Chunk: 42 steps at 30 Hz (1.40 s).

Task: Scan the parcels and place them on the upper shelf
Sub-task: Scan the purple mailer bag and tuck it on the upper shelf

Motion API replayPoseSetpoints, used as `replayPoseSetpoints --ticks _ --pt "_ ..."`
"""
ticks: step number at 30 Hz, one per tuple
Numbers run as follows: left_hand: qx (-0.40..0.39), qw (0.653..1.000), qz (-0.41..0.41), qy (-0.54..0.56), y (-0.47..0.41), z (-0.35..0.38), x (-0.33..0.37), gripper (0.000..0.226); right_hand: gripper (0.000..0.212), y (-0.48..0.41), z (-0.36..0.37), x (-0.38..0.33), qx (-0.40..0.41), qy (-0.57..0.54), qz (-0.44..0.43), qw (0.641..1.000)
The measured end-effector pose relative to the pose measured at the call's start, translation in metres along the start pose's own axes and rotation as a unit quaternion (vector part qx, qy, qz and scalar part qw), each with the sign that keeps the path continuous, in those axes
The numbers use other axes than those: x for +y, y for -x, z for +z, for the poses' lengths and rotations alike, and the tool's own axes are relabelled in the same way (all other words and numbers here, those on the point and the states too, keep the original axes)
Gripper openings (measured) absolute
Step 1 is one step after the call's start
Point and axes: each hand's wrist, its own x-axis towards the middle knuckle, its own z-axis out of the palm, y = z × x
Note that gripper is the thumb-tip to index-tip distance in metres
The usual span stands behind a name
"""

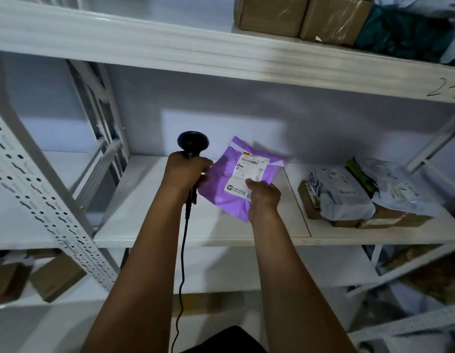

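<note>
Now: left hand [185,171] clenched round scanner [193,141] handle, head just beside purple parcel [222,186]. Right hand [264,198] pinches parcel's near edge, label [249,171] up, likely so scanner can read it. Parcel in air over middle shelf [150,220], below upper shelf [170,47]. Trigger finger hidden; label print blurred; upper shelf cut off.

A white perforated upright [43,200] of a metal rack slants across the left side, its face punched with rows of holes and slots. To its right the middle shelf board [150,220] runs level, split by a seam into two panels. Above the upright, the thick front beam of the upper shelf [170,54] crosses the view, with a handwritten mark [444,91] at its far right end. Behind the upright a diagonal brace [93,105] stands before the pale wall [323,123], where a brighter patch [195,126] shows in dim light. Right of the upright's foot lies a lower shelf [234,266].
</note>
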Motion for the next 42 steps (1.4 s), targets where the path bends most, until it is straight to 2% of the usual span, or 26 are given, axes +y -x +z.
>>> replayPoseSetpoints --ticks 4,6,9,12,15,20,24,42 --pt "-0.122 0.991 -0.042 -0.026 0.012 0.005 0.016 0.014 0.025 -0.005 -0.006 0.006 0.009 0.008 0.01 1.0" --pt "-0.158 0.985 -0.047 -0.051 0.018 0.008 0.019 0.018 0.026 -0.008 -0.008 0.007 0.015 0.011 0.011 1.0" --pt "-0.18 0.981 -0.049 -0.056 0.021 0.014 0.023 0.021 0.026 -0.01 -0.009 0.011 0.023 0.04 0.003 0.999" --pt "-0.195 0.977 -0.066 -0.052 0.022 0.016 0.027 0.013 0.026 -0.01 -0.012 0.015 0.03 0.044 0.002 0.999" --pt "-0.213 0.973 -0.075 -0.055 0.021 0.016 0.028 0.02 0.026 -0.013 -0.015 0.016 0.032 0.041 0.001 0.999" --pt "-0.251 0.961 -0.098 -0.057 0.02 0.017 0.032 0.024 0.023 -0.016 -0.014 0.021 0.051 0.124 -0.008 0.991" --pt "-0.258 0.957 -0.121 -0.056 0.015 0.011 0.031 0.029 0.013 -0.015 -0.009 0.024 0.045 0.166 -0.024 0.985" --pt "-0.249 0.953 -0.163 -0.057 0.009 0.01 0.021 0.03 0.015 -0.012 -0.009 0.039 0.043 0.153 -0.014 0.987"
